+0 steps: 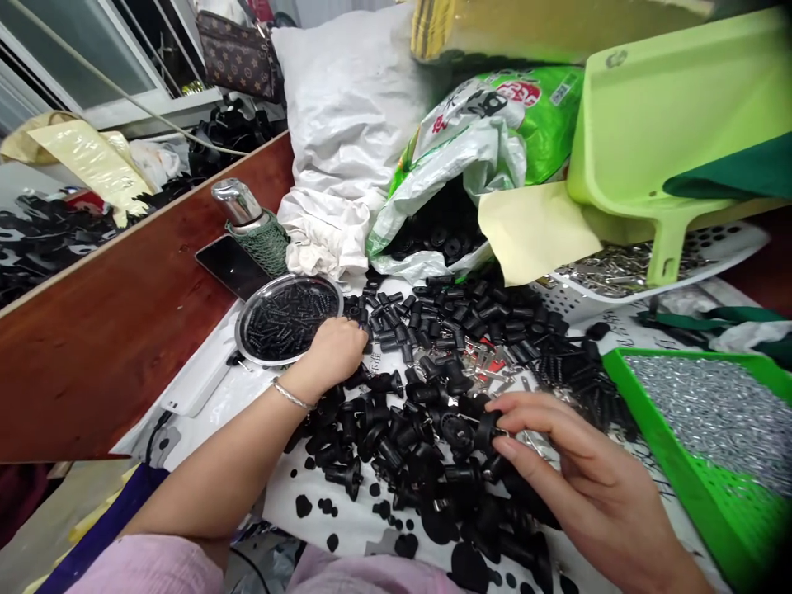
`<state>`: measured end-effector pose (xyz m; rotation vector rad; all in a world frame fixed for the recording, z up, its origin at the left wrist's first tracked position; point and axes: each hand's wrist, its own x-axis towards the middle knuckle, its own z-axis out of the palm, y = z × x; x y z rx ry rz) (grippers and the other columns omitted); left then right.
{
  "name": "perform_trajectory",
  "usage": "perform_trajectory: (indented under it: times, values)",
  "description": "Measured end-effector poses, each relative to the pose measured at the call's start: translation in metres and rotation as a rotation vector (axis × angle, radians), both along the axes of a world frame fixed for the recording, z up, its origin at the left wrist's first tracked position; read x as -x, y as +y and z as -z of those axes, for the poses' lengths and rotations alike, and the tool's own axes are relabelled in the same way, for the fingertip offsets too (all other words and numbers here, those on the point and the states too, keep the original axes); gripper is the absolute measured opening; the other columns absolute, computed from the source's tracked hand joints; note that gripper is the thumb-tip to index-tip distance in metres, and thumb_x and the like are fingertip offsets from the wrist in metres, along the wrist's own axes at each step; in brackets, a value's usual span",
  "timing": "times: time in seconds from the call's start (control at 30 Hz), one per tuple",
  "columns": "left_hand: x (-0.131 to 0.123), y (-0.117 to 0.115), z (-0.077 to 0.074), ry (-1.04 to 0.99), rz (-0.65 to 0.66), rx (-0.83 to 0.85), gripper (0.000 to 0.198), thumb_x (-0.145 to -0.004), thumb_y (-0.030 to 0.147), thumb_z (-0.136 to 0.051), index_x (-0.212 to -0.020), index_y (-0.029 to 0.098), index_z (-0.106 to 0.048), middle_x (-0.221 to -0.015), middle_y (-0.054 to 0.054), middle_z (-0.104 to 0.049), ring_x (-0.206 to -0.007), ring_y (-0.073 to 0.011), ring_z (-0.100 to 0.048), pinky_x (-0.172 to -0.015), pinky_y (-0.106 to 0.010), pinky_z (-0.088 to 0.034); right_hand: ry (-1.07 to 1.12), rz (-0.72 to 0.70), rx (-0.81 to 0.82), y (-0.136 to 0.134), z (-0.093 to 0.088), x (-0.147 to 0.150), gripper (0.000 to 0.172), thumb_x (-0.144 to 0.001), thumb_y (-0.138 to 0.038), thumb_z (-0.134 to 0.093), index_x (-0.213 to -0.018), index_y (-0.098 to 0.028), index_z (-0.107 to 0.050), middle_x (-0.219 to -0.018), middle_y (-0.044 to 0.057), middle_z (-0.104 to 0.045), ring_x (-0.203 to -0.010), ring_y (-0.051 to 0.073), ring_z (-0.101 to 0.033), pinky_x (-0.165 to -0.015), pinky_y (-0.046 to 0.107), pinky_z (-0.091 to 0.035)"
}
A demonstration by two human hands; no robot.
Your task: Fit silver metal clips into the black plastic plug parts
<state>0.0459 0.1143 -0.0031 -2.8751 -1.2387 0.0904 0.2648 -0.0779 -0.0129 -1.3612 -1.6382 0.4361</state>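
Note:
My left hand (337, 351) is closed at the left edge of the spread of black cylindrical parts (433, 318), beside a round metal dish (247, 351) of small black pieces. What its fingertips hold, if anything, is hidden. Between the thumb and fingers of my right hand (575, 462) is a black round part (486, 431) with a thin metal piece at it. Below and left of that hand lies a pile of black flanged parts (389, 450). Flat metal pieces (495, 363) lie behind it.
A green tray (681, 495) of small silvery pieces stands right. Behind are an opened bag (433, 157) of black parts, a light green dustpan (656, 124) and a white basket (575, 305). A phone (232, 266), metal-topped bottle (256, 227) and wooden board (124, 330) are left.

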Motion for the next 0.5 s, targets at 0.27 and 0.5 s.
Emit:
perform_trajectory:
  times: [0.27, 0.5]
  values:
    - [0.008, -0.008, -0.02, -0.099, -0.084, 0.09, 0.02, -0.081, 0.028, -0.053, -0.095, 0.016, -0.062, -0.078, -0.006, -0.068, -0.073, -0.0202, -0.065, -0.069, -0.031, -0.049, 0.066, 0.011, 0.017, 0.001, 0.0, -0.004, 0.007, -0.085, -0.021, -0.057, -0.091, -0.023, -0.056, -0.1, 0.004, -0.059, -0.095, 0.019, -0.058, -0.083, 0.031, -0.049]
    - [0.004, -0.055, -0.021, -0.654, 0.035, 0.515, 0.02, -0.078, 0.022, -0.06, -0.096, 0.015, -0.06, -0.077, -0.001, -0.061, -0.067, -0.0104, -0.056, -0.063, -0.022, -0.048, 0.11, 0.001, 0.028, 0.002, -0.011, 0.003, 0.004, -0.084, -0.022, -0.058, -0.088, -0.022, -0.057, -0.097, 0.006, -0.061, -0.093, 0.021, -0.059, -0.082, 0.034, -0.05]
